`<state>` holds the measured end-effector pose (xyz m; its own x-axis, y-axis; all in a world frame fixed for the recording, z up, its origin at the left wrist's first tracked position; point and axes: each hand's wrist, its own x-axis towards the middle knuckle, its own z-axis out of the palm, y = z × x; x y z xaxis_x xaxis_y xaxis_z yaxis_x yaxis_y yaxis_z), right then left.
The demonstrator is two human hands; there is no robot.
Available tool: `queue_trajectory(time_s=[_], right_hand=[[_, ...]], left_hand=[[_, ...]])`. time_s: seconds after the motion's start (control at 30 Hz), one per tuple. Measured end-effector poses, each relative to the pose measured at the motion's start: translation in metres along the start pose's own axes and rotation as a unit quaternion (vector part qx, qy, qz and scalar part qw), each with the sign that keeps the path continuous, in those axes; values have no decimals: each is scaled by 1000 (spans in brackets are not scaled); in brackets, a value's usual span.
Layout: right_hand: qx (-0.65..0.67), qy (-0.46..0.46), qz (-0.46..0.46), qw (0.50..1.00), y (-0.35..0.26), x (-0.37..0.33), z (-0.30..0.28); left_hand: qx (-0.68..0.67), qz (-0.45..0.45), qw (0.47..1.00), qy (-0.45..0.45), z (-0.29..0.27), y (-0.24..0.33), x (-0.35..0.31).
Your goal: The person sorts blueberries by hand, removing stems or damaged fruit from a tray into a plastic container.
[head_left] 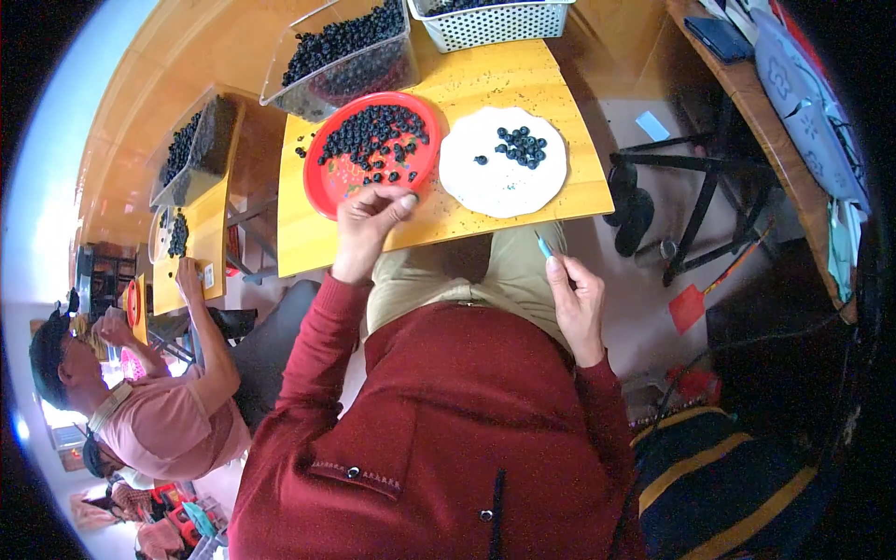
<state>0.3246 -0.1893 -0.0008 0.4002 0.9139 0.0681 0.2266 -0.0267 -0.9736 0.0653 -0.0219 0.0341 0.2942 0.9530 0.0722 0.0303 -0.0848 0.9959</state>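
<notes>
My left hand (pixel 375 227) is closed in a pinch at the near rim of the red plate (pixel 431 117). Whatever its fingertips hold, if anything, is too small or hidden to make out. Many small black round pieces, like beads or berries (pixel 373 131), lie on that plate. My right hand (pixel 577 301), lower and over my right thigh, grips a slim light-blue tool (pixel 544 245) pointing up toward the table. A scalloped white plate (pixel 485 196) stands right of the red one. A cluster of the black pieces (pixel 525 147) sits on it, with one piece apart at the left.
Behind the plates stand a clear bin (pixel 345 65) and a white perforated basket (pixel 495 26), both holding black pieces. Crumbs dot the yellow table (pixel 373 245). At left, a person (pixel 159 411) works at another table. A dark metal frame (pixel 695 187) stands at right.
</notes>
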Motion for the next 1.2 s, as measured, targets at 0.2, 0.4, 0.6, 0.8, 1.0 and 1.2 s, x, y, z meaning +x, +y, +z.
queue_trajectory(time_s=[0.2, 0.4, 0.6, 0.8, 1.0, 1.2], right_hand=[[9, 7, 24, 1000, 3, -4, -2], [15, 21, 24, 999, 3, -8, -3], [25, 29, 30, 999, 18, -16, -8], [40, 36, 36, 998, 23, -22, -10], [60, 40, 32, 997, 26, -23, -6], [64, 20, 59, 996, 33, -24, -10]], left_hand=[[260, 78, 961, 56, -20, -3, 44], [400, 276, 873, -49, 35, 9, 61], [482, 318, 807, -121, 61, -10, 89], [525, 284, 781, -184, 68, -14, 101], [504, 268, 789, -228, 70, -13, 102], [494, 292, 789, -218, 79, -3, 89]])
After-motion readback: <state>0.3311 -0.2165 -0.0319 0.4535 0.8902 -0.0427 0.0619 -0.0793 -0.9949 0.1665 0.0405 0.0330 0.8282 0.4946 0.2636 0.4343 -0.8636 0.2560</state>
